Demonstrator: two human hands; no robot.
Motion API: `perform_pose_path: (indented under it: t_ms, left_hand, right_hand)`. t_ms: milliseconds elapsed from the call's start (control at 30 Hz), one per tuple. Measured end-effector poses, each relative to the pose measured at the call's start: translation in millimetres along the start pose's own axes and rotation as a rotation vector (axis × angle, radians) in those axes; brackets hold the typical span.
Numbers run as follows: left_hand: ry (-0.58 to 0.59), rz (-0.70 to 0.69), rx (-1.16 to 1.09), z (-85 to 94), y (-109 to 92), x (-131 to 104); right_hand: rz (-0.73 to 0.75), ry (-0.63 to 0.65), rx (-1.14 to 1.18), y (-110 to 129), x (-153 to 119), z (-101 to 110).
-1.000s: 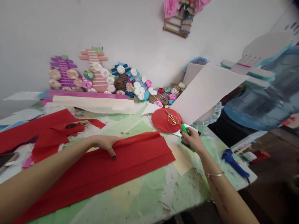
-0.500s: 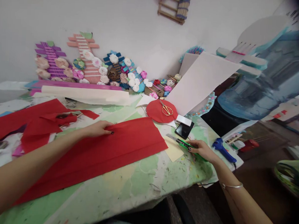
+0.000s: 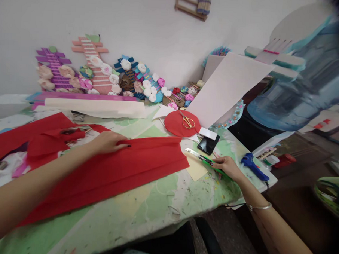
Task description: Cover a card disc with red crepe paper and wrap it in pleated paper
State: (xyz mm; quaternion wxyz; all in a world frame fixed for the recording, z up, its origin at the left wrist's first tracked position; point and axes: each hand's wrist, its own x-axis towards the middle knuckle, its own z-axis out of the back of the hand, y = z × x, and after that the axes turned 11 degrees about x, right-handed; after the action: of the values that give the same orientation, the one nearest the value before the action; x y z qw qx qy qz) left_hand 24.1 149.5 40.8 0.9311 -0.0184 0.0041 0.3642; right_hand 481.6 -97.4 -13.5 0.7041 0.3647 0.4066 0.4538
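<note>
A long red sheet (image 3: pixel 140 159) of thin paper or cloth lies across the table, creased lengthwise. My left hand (image 3: pixel 108 142) pinches its far edge, which is partly raised there. In my right hand (image 3: pixel 225 166) is a green box cutter (image 3: pixel 210 161), its blade out and pointing left over a pale yellow piece of paper (image 3: pixel 197 167). The blade tip is close to the sheet's right end but apart from it. Behind the sheet, gold-handled scissors (image 3: pixel 188 122) rest on a red disc (image 3: pixel 173 124).
A black phone (image 3: pixel 207 145) is by the disc. To the right are a blue glue gun (image 3: pixel 253 166) and a large water bottle (image 3: pixel 294 98). Red scraps (image 3: pixel 43 146) are heaped at left. Flower-decorated crafts (image 3: pixel 101 71) lean on the wall, beside a white board (image 3: pixel 230 86).
The far edge of the red sheet has been lifted and folded over a little by my left hand. The box cutter has turned slightly, and the view has shifted a bit.
</note>
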Motion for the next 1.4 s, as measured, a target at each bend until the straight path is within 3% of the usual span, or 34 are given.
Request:
perform_pose_path:
  t_ms: [167,467,667,900,1167,1333,1400]
  left_hand:
    - [-0.154,0.002,0.198,-5.4,7.5,-15.3]
    - [-0.345,-0.021,0.196,-0.1,4.8,-25.4]
    - [-0.438,-0.082,0.183,-0.7,2.7,-24.9]
    - [-0.351,0.045,0.318,-7.4,8.2,-16.3]
    - [-0.043,0.112,0.369,-19.5,7.9,-1.6]
    - [0.043,0.165,0.385,-32.3,16.4,12.7]
    - [-0.017,0.139,0.375,-35.1,15.3,18.5]
  right_hand:
    - [0.043,0.021,-0.138,12.1,0.2,1.5]
    - [0.248,0.003,-0.403,33.1,21.0,0.3]
    - [0.337,0.116,-0.514,34.5,26.3,-3.9]
    - [0.423,0.132,-0.587,32.5,25.0,-7.4]
    - [0.607,0.129,-0.622,21.0,20.0,-9.2]
    - [0.601,0.042,-0.611,16.8,19.4,-9.0]
    - [0.608,0.041,-0.607,17.7,19.8,-9.1]
